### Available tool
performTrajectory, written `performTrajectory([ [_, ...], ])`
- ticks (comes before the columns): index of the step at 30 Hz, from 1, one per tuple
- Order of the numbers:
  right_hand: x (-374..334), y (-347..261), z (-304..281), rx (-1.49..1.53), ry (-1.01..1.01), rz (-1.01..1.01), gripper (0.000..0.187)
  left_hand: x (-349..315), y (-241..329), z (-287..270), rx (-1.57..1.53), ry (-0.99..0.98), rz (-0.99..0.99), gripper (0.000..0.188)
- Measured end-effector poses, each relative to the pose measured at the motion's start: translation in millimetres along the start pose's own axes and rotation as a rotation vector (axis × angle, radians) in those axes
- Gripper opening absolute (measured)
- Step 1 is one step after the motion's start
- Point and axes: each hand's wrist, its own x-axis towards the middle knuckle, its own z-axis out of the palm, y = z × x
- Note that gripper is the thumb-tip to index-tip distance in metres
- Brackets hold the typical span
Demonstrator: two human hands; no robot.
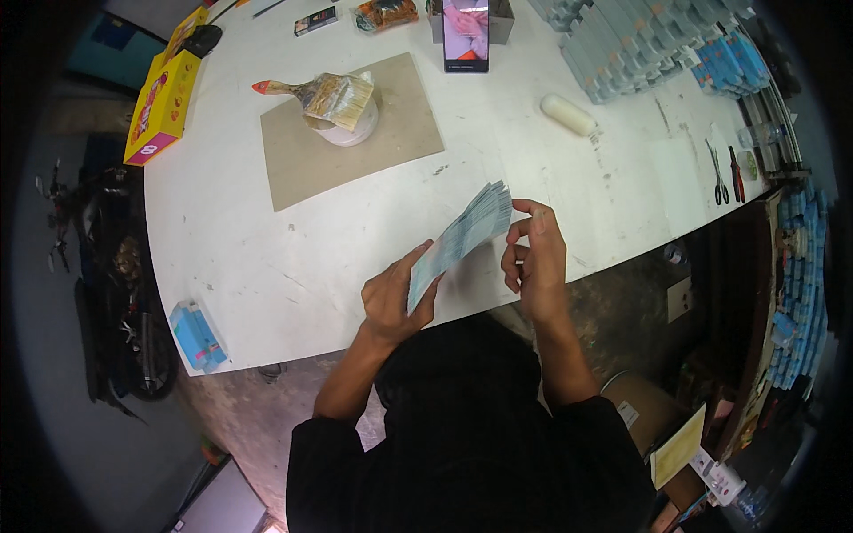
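My left hand [391,293] is closed round the lower end of a stack of thin light-blue paper sheets [462,235], its thumb on the near side. The stack tilts up to the right above the table's front edge, and its far end is fanned into many edges. Beside that fanned end is my right hand [540,253], fingers loosely bent and apart, holding nothing. Its index fingertip is at the sheets' corner; whether it touches them I cannot tell.
On the white table [267,293], a brush [333,99] lies across a white tub [351,133] on a grey board [409,107]. A phone [466,40] stands at the back. Folded grey pieces [622,49], a whitish bottle [569,115] and scissors [718,173] are right; blue boxes [197,338] sit front left.
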Motion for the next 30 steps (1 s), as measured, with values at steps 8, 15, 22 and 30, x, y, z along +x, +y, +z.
performTrajectory([
  [8, 16.6, 26.5, 8.3, 0.001, -0.109, -0.250, 0.054, -5.1, -0.3, 2.8, -0.023, -0.010, 0.044, 0.047],
  [15, 24.0, 50.0, 25.0, -0.144, 0.376, -0.398, 0.046, -11.1, 11.6, 23.0, -0.060, 0.031, 0.006, 0.047],
  [22, 17.5, 33.1, -3.0, -0.376, 0.208, -0.528, 0.042, -6.4, -15.7, 11.2, -0.070, -0.060, 0.015, 0.047],
  [30, 25.0, 27.9, -20.1, -0.094, -0.350, 0.037, 0.048, -7.1, -16.3, -7.1, -0.510, -0.160, -0.530, 0.028],
])
